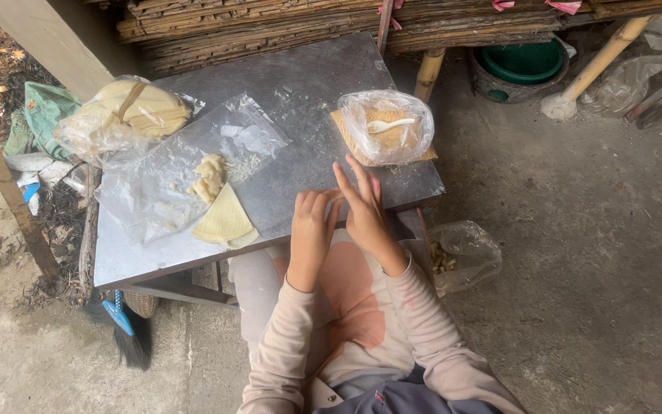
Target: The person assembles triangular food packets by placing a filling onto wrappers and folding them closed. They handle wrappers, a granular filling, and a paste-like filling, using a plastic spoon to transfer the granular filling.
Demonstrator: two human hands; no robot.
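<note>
From left: a bagged stack of wrappers (pixel 128 113) waits unused; on a plastic sheet (pixel 185 172) lie dough scraps (pixel 210 178) and one folded wrapper (pixel 226 222). At the table (pixel 300 84) edge, left hand (pixel 312 230) and right hand (pixel 362 211) pinch a small piece (pixel 336 201), apparently mid-fold; the filling bowl (pixel 386 126) looks still well stocked.

Clear plastic bags (pixel 386 126) on table (pixel 308 84)

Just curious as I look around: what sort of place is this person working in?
Probably a rough outdoor or shed work spot for preparing food: a metal table on a bare concrete floor, stacked bamboo poles behind, and pale dough pieces on a plastic sheet.
</note>
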